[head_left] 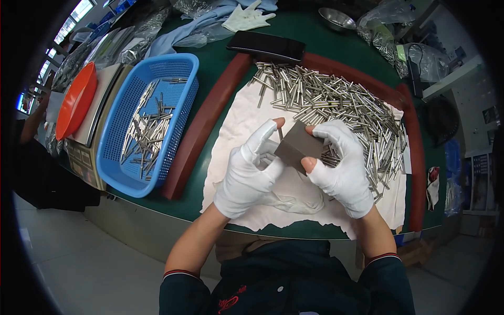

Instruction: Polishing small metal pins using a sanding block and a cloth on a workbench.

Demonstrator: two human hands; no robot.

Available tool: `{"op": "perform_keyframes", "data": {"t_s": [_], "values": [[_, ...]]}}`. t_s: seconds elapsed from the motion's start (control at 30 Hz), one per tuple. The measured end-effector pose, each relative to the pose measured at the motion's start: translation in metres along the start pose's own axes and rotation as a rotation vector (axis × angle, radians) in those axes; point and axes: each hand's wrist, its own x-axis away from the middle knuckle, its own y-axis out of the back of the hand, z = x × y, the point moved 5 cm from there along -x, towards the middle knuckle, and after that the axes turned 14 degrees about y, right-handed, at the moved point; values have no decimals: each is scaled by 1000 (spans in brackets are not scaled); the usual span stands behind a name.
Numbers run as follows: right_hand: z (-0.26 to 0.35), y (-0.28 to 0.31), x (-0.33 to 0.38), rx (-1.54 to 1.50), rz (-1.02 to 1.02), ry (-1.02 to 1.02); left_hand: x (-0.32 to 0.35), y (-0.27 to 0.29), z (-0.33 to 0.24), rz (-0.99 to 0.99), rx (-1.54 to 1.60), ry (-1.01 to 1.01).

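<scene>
Both of my hands wear white gloves with some fingertips bare. My right hand (343, 170) grips a dark grey rectangular block (299, 146) between thumb and fingers, above the cloth. Close against the block's left side, my left hand (249, 170) has its fingers curled round a short metal pin (280, 134). The pin's upper end shows under the index fingertip; its lower part is hidden. A large heap of loose metal pins (336, 97) lies beyond and to the right of my hands on the pale cloth (231, 142).
A dark red frame (191, 136) borders the cloth, with a black phone (266, 47) on its far left corner. At left stand a blue basket (105, 142) holding pins and an orange tray (76, 101). A metal bowl (337, 19) and a white glove (249, 18) lie farther back.
</scene>
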Motion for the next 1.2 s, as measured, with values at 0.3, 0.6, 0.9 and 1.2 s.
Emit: {"op": "perform_keyframes", "data": {"t_s": [0.3,0.6,0.9,1.2], "values": [[-4,4,-2,139,-6,-24,-1,1,-1,25,36,-64],[-2,5,0,158,-23,53,2,0,-2,28,54,21],[3,1,-1,-30,-37,44,-2,-3,1,53,94,107],[-11,13,0,219,-53,-65,-3,-1,-4,75,155,270]]}}
